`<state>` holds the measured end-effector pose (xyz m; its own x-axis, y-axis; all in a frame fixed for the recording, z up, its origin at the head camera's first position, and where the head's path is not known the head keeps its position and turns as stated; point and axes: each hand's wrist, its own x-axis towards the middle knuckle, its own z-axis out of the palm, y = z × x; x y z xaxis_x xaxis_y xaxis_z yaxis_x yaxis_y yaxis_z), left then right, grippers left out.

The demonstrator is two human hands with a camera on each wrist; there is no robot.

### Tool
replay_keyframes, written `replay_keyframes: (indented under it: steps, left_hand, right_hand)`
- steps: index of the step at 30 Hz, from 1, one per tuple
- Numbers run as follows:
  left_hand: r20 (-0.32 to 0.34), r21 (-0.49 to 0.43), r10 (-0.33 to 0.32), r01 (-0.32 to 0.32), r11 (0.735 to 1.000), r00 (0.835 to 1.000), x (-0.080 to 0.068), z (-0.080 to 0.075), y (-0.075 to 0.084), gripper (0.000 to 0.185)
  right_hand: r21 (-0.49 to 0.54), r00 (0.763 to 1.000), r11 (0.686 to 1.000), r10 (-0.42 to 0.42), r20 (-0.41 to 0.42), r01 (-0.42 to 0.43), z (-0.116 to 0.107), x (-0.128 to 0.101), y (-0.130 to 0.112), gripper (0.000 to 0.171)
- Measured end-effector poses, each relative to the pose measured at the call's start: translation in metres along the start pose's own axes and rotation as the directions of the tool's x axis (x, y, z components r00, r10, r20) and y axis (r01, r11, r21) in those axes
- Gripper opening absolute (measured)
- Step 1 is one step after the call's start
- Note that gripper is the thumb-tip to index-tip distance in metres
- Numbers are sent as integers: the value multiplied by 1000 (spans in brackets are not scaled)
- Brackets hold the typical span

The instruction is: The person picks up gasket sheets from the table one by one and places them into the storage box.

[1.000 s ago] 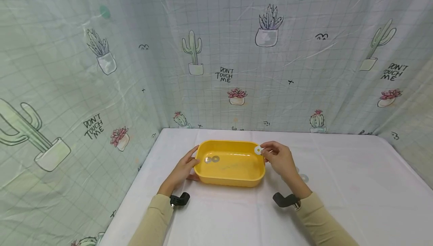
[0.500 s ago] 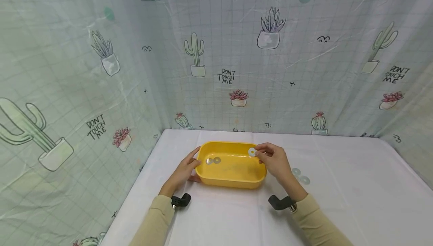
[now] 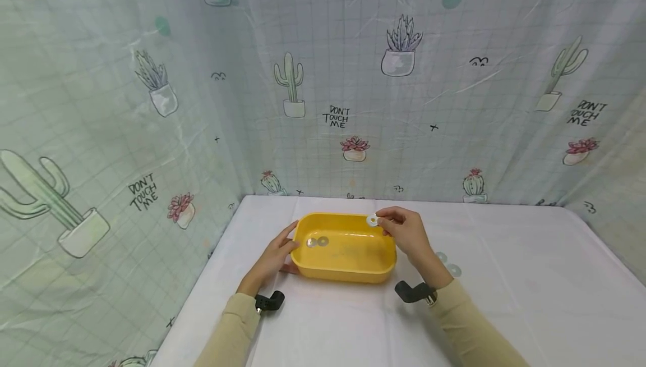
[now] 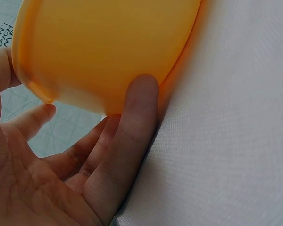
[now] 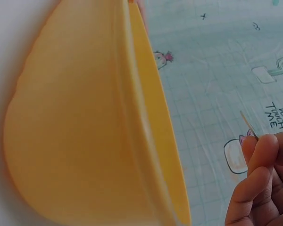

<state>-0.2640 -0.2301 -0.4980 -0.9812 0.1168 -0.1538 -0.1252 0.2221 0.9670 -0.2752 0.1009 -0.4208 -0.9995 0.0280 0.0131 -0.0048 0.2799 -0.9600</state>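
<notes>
A yellow plastic tub (image 3: 343,277) sits on the white-covered table. My left hand (image 3: 271,256) holds its left end; in the left wrist view the fingers (image 4: 141,108) lie along the outside of the wall (image 4: 104,52). My right hand (image 3: 407,235) pinches a flat metal washer (image 3: 372,220) between thumb and fingertips, over the back right part of the tub. Edge-on, the same washer (image 5: 248,124) shows as a thin line in the right wrist view, above the rim. Inside the tub, toward the left, lie two more washers (image 3: 323,241), side by side.
Two washers (image 3: 454,270) lie on the table to the right of the tub, close beside my right forearm. A patterned cloth (image 3: 313,154) with cactus prints hangs behind the table (image 3: 504,277) and along its left side.
My right hand has moved left with the washer, from the tub's right rim to farther over the inside. Two washers on the table show more fully now. My left hand stays put.
</notes>
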Motion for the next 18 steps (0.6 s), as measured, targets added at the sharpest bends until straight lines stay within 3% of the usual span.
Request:
replay_keyframes:
  steps: [9, 18]
  left_hand:
    - [-4, 10, -1, 1, 1000, 1000, -2, 2, 1, 62]
    - [-10, 2, -5, 5, 1000, 1000, -2, 1, 2, 62]
  right_hand:
    - [73, 1000, 997, 1, 27, -3, 17, 12, -1, 17]
    - [76, 997, 997, 17, 74, -23, 35, 23, -12, 16]
